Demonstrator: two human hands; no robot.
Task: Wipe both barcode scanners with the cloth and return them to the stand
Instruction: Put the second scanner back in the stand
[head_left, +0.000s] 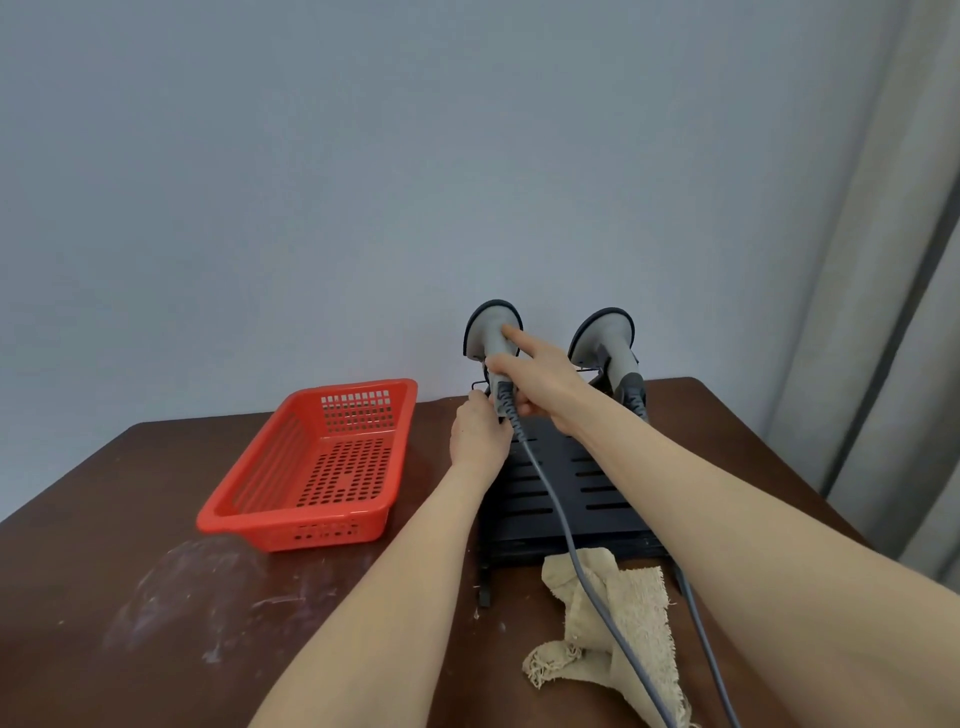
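Right hand (540, 387) grasps left scanner (493, 325) on the stand (587, 499), forefinger along its head. Left hand (480, 431) pinches its handle base, probably steadying. Cloth (623, 613) lies before the stand.

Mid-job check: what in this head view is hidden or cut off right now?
Head view only.
Handle of left scanner: covered by left hand and right hand; seating in the stand unclear.
Left hand's grip: fingertips hidden behind that handle.
Fronts of right scanner and left scanner: turned toward the wall.
Cables: cut by the bottom edge.
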